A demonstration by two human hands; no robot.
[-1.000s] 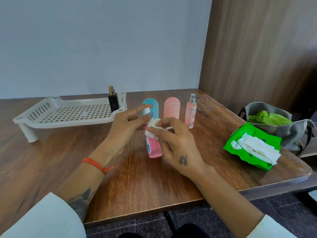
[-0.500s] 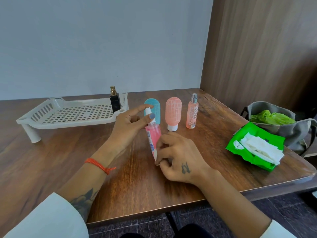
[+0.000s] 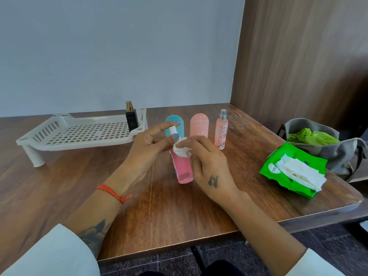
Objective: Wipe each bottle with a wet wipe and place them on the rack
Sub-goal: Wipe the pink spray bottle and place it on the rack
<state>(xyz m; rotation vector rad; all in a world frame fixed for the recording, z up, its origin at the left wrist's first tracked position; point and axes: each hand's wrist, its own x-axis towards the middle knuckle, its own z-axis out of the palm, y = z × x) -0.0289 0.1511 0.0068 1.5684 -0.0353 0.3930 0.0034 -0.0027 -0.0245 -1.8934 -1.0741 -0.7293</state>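
A pink bottle [image 3: 183, 169] with a white cap stands tilted on the table in front of me. My left hand [image 3: 147, 148] pinches its cap between forefinger and thumb. My right hand [image 3: 207, 162] holds a folded white wet wipe [image 3: 182, 149] against the bottle's upper part. Behind stand a teal bottle [image 3: 180, 124], a peach bottle [image 3: 199, 125] and a slim pink spray bottle [image 3: 221, 129]. A black bottle with a gold top [image 3: 131, 117] stands on the right end of the white slotted rack [image 3: 79, 134].
A green pack of wet wipes [image 3: 294, 170] lies open at the right, with white wipes spilling out. Beyond the table's right edge sits a grey bag [image 3: 336, 152] holding something green. The wooden table [image 3: 171, 214] meets a wall behind and a wood panel on the right.
My right hand has slid the wipe from low on the pink bottle back up to just under its cap. My left hand has kept its hold on the cap.
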